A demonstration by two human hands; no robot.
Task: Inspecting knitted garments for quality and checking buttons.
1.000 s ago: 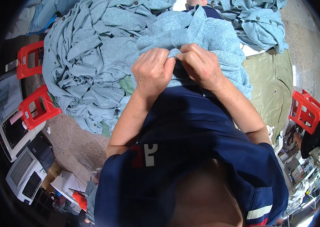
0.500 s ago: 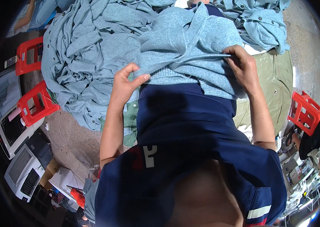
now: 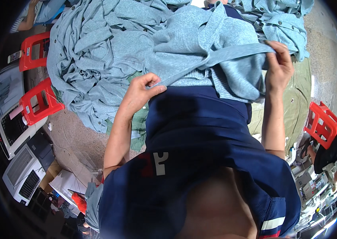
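Heaped blue knitwear (image 3: 97, 59) fills the floor ahead while my left hand (image 3: 138, 93) and right hand (image 3: 278, 63) each pinch an end of a sweater (image 3: 200, 47) hem stretched taut over my lap, where overpulling could slip either pinch.

At your far left, you have a white machine with a dark rectangular screen (image 3: 12, 128). Below it, near the floor, sits a flat brown cardboard box (image 3: 50, 175) beside a white rectangular package (image 3: 67, 184).
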